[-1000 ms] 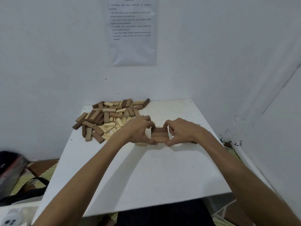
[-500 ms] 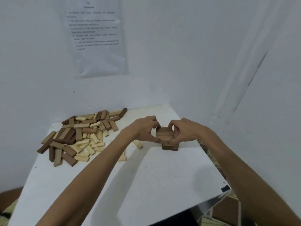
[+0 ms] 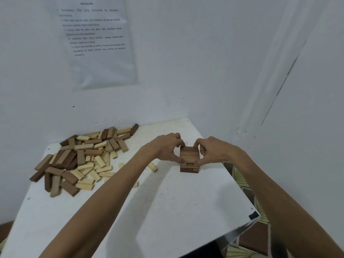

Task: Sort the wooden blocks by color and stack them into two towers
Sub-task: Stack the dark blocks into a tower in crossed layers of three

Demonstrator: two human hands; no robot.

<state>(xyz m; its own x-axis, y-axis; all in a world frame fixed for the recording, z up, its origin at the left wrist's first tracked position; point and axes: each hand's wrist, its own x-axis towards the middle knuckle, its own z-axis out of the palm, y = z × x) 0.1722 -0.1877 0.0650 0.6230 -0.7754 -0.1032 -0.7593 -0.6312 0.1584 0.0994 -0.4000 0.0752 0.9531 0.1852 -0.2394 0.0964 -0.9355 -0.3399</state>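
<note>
Far left on the white table, a loose pile of dark and light wooden blocks lies near the wall. Right of it, the left hand curls thumb and fingers round the top layer of a short tower of brown blocks, while the right hand pinches the same layer from the opposite side, near the table's right edge.

A short brown tower stands upright near the right edge of the table, with 3 blocks side by side on top. A messy pile of dark and light blocks lies by the far left corner.
</note>
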